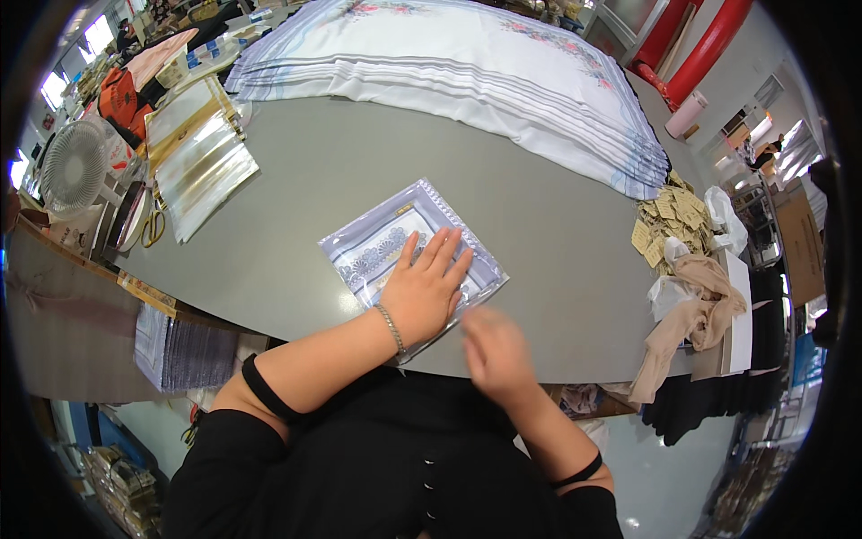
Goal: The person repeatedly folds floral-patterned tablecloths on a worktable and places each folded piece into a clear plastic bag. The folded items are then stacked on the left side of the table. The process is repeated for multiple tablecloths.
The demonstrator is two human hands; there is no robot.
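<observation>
A folded lavender and white patterned cloth in a clear plastic bag point(380, 257) lies askew on the grey table point(566, 269) before me. My left hand point(425, 290) rests flat on top of it, palm down with fingers slightly spread, hiding the middle of the pattern. Just beyond the bag's lower right edge is my right hand point(500, 354), blurred by motion, its fingers curled. Whether those fingers pinch the plastic is not clear.
White floral cloths point(431, 74) are layered across the table's far side. At left lie plastic bags point(205, 178), scissors point(153, 228) and a white fan point(75, 168). Tags with strings point(673, 212) and a beige cloth point(700, 303) sit at right. Folded lavender cloths point(195, 354) stand below left.
</observation>
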